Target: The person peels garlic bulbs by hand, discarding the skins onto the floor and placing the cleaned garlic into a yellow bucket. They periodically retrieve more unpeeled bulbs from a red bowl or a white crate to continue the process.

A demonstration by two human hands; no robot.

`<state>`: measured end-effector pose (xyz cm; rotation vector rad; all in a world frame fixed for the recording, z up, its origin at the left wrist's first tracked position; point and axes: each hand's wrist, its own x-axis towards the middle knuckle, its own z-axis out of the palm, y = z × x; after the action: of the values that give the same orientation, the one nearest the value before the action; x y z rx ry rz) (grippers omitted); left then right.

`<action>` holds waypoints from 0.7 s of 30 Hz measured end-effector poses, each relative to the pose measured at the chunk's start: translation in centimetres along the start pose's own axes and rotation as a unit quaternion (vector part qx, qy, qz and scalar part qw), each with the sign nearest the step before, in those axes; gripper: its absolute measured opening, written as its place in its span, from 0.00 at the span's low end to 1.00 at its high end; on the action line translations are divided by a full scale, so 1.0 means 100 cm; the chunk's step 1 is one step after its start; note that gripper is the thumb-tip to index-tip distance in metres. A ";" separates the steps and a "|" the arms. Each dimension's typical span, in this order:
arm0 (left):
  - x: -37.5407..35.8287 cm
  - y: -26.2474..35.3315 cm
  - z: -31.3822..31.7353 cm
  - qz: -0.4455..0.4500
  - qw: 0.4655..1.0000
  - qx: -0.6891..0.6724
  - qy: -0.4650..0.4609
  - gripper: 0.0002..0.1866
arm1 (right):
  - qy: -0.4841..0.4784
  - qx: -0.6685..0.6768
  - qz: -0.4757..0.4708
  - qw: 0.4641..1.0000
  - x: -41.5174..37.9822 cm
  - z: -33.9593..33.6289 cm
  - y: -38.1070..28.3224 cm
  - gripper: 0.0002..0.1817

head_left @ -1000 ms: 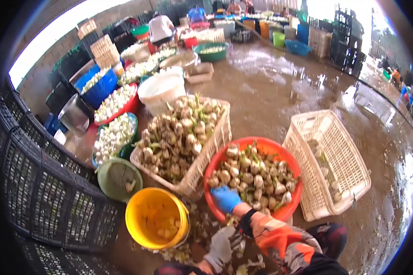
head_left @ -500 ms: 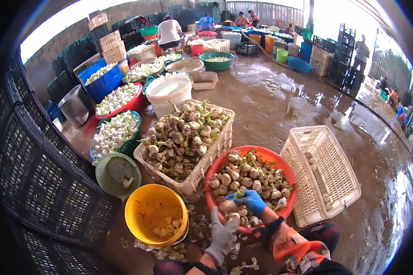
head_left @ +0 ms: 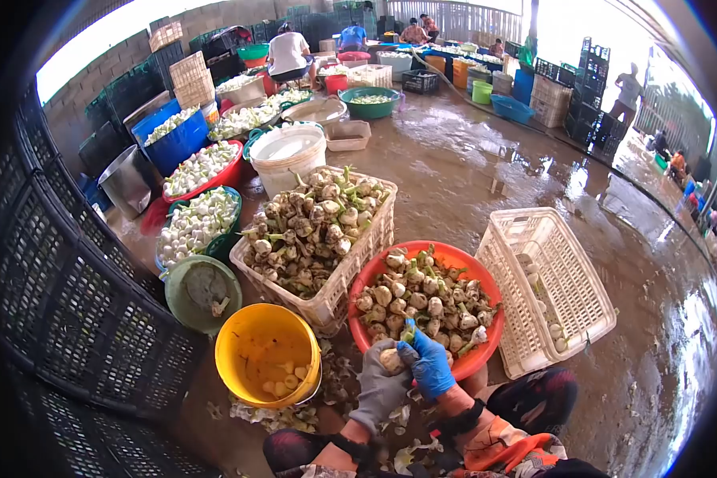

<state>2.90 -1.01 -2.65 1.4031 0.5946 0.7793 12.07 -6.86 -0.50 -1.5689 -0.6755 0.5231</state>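
My left hand (head_left: 381, 384), in a grey glove, is closed round a garlic bulb (head_left: 391, 362) at the near rim of the red basin (head_left: 498, 338). Right against it is my right hand (head_left: 430, 366), in a blue glove, its fingers curled by a bit of green stem (head_left: 408, 332). What those fingers grip is hidden. Unpeeled garlic bulbs (head_left: 430, 299) with short stems fill the basin just beyond both hands. To the left stands a yellow bucket (head_left: 235, 338) with several pale peeled bulbs (head_left: 285, 382) in shallow liquid.
A crate (head_left: 378, 231) heaped with dirty garlic stands beyond the bucket. On the right is a tilted white crate (head_left: 589, 295) holding a few bulbs. Black crates (head_left: 80, 295) line the left. Peelings (head_left: 338, 382) litter the wet floor (head_left: 454, 175); people sit working far back.
My hands have come together at the basin's near edge, the right drawing back from the pile. A bulb is now in my left hand, which was open before. The view has shifted slightly.
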 end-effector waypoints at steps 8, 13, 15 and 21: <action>0.007 0.056 -0.012 -0.240 0.893 -0.351 -0.150 0.28 | -0.022 -0.028 -0.106 0.994 -0.002 -0.020 0.000 0.31; 0.014 0.046 -0.023 -0.298 0.817 -0.448 -0.206 0.28 | 0.058 0.379 0.172 0.907 -0.001 -0.008 0.006 0.20; 0.018 0.050 -0.021 -0.327 0.810 -0.460 -0.160 0.31 | 0.051 0.414 0.185 0.890 0.000 -0.010 0.020 0.07; 0.007 0.051 -0.013 -0.108 0.974 -0.186 -0.076 0.25 | 0.070 0.127 0.024 0.989 -0.011 -0.022 0.007 0.19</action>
<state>1.63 0.33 2.36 1.0224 0.4452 0.5687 12.81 -9.21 -0.98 -1.3705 -0.4467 0.5069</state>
